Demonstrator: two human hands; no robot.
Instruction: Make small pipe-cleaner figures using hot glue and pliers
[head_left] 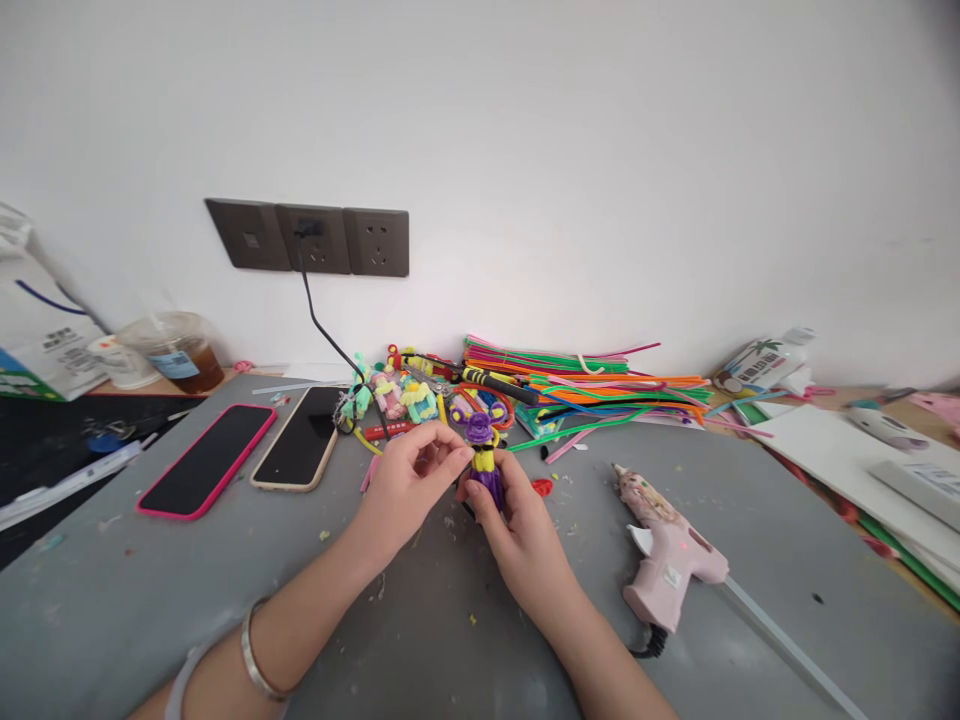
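Note:
Between my hands stands a small pipe-cleaner figure, purple at the top and bottom with a yellow middle and a dark band near its neck. My right hand is closed around its lower part, thumb in front. My left hand is pinched at the figure's left side, thumb and forefinger touching it near the dark band. Whether a thin strand lies between those fingertips is too small to tell. Just behind the figure lies a heap of small pastel pipe-cleaner pieces.
A pink glue gun with a long glue stick lies at right. Bundled pipe cleaners and black-and-yellow-handled pliers lie along the wall. Two phones, one pink-cased, one beige-cased, and a drink cup are at left.

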